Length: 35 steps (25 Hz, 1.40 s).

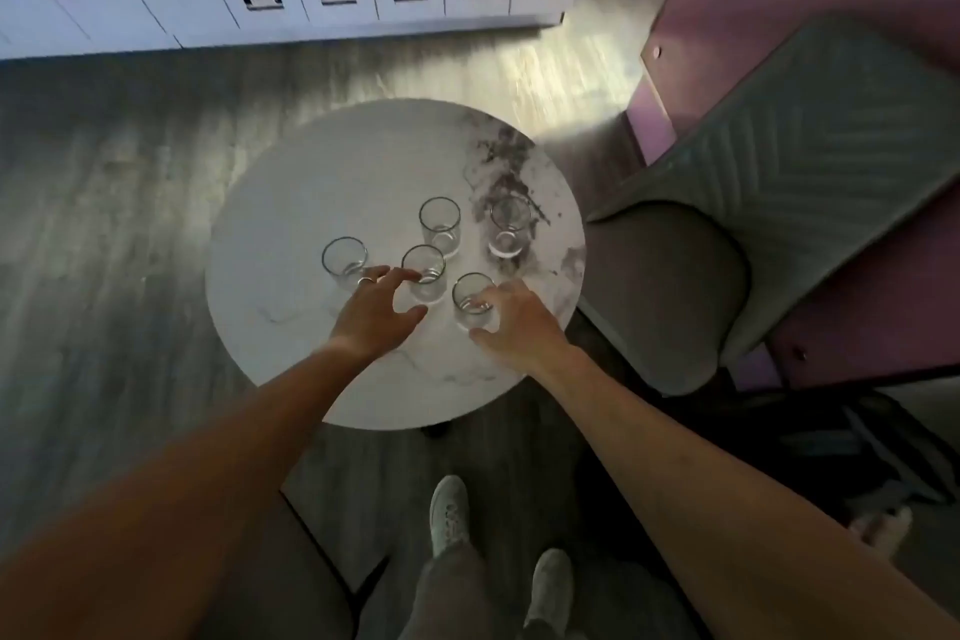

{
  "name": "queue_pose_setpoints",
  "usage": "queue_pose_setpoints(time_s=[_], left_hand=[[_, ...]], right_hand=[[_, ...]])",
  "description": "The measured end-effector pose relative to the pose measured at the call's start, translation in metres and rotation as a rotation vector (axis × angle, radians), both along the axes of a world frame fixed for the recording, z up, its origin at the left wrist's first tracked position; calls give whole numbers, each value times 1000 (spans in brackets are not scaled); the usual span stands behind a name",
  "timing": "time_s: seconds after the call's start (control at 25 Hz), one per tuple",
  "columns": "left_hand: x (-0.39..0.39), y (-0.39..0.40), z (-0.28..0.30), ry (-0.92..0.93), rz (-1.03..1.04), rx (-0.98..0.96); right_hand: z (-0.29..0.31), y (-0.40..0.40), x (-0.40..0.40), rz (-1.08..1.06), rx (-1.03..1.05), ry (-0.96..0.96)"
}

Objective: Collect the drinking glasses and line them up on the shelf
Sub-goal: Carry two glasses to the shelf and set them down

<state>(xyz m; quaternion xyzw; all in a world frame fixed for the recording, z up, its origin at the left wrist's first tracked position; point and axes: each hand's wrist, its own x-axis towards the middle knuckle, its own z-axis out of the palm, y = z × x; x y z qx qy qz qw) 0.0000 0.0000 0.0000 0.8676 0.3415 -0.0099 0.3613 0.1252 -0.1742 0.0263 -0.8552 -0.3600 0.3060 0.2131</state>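
Both grips are spread: the left hand [375,312] reaches the middle glass [425,274], the right hand [514,320] cups the nearest glass [471,300]. Five glasses stand on the round worktop [291,203] (no shelf visible). Close low on each wall before lifting.

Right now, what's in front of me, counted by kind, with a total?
Drinking glasses on the round table: 5 ()
Round tables: 1
Chairs: 1
Total: 7
The left hand and right hand are reaching for the near glasses.
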Motion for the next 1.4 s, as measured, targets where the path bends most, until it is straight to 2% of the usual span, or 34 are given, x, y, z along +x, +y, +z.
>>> queue_pose_setpoints(time_s=[0.36, 0.52, 0.68, 0.84, 1.08, 1.4], left_hand=[[27, 10, -24, -114, -84, 112], [26, -1, -14, -174, -209, 105], [48, -35, 23, -280, -378, 59], [84, -105, 66, -376, -512, 74], [91, -267, 124, -448, -799, 87], [63, -479, 150, -555, -1162, 55]], right_hand=[[-26, 11, -7, -119, 75, -123], [-8, -13, -3, -173, 97, -124], [30, -68, 7, -327, 130, -157], [71, -153, 1, -507, 151, -240], [125, -325, -53, -764, 178, -328], [146, -522, -152, -1084, 138, -425]])
